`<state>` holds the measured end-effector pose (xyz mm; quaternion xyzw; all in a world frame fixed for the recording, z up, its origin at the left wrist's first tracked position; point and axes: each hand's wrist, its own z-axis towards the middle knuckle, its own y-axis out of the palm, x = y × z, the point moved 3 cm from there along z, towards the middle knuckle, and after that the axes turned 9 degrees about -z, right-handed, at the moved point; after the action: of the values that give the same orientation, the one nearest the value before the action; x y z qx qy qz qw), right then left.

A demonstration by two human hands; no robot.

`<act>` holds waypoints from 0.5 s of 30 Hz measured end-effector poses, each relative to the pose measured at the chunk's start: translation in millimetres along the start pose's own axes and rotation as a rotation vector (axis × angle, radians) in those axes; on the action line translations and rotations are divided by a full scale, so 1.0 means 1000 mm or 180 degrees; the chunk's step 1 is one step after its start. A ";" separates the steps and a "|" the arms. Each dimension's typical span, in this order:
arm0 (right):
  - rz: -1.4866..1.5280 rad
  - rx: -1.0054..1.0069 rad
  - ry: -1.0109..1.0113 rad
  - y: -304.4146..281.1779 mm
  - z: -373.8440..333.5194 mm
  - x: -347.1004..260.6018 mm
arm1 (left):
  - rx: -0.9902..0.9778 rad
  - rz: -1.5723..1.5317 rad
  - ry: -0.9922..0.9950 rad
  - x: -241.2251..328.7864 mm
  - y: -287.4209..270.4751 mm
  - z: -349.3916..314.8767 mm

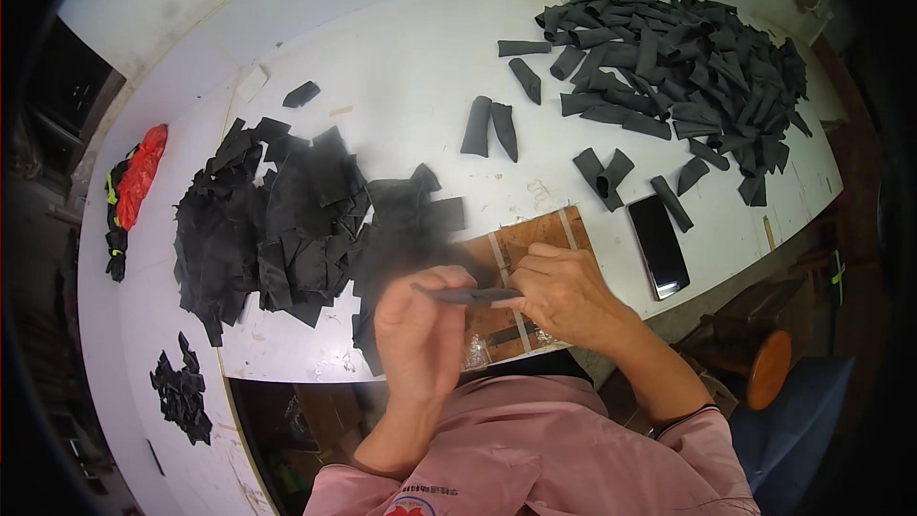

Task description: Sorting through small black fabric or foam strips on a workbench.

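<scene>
While your two hands meet over the taped wooden board point(540, 234), a narrow dark fabric piece point(468, 296) spans the gap between them, above the board near the table's front edge. Your left hand point(415, 339) has its fingers curled nearly closed around the piece's left end; blur hides their exact grip. Your right hand point(564, 296) is bent in tightly, thumb and fingers drawn together at the right end, though you cannot tell from this view whether a fingertip sits inside it. To your left on the white table point(401, 67) lies a broad heap of flat black fabric pieces point(301, 220), its nearest part reaching the board, with a small cluster of black scraps point(181, 392) farther left. A red bag point(145, 172) lies beyond, near the table's left edge. At the far right you have a large pile of dark fabric tubes point(688, 67), several loose ones scattered just before it, and a black phone point(657, 248) lying right of the board.
</scene>
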<state>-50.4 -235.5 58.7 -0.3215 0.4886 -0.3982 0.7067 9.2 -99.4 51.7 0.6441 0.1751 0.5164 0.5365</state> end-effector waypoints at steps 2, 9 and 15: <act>0.0174 0.0058 0.0107 0.016 -0.004 0.002 | 0.0112 -0.0032 -0.0229 -0.004 0.000 -0.001; -0.0160 0.0149 0.0116 0.010 -0.002 -0.002 | -0.0124 0.0384 -0.0013 0.002 -0.006 0.002; 0.0173 0.0199 0.0263 0.018 -0.008 -0.002 | -0.0081 0.0702 -0.0003 -0.007 -0.004 -0.002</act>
<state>-53.5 -225.8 42.0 -0.2692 0.5132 -0.4068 0.7062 6.4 -102.0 44.5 0.6528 0.0962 0.5741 0.4847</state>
